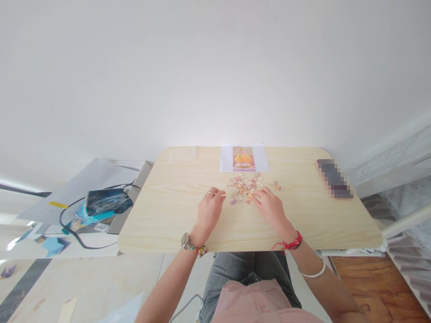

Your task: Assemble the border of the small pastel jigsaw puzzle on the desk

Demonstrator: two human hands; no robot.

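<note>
Nearest the camera, the person is sitting at the pale wooden worktop [168, 224], with grey trousers and a pink top showing below its near edge. The left hand [209, 207], with a watch and beaded band at the wrist, is resting on the worktop at about seven o'clock from the jigsaw pieces [245, 187]. Its fingers [218, 195] are lying loosely curled and pointing toward the pile; whether they are pinching a piece I cannot tell, and nothing shows in them. The right hand [271, 207], with a red cord at the wrist, is lying at about five o'clock from the pile, palm down, its fingers [258, 200] spread flat and touching the nearest pieces at the pile's edge without gripping one.

The jigsaw pieces are sitting in a loose scatter at the middle of the worktop, between the two hands and a little beyond them, with a couple of stray purple pieces [276, 185] at three o'clock from the pile. No joined section is showing, though the pieces are too small to be sure. By my judgement the assembly is barely beginning: the pieces are out and being sorted, and nearly all the fitting is remaining.

Farther off, at twelve o'clock, the reference picture [244, 159] of a yellow figure is lying flat by the far edge. A blurred dark object [334, 178] is lying toward two o'clock.
</note>
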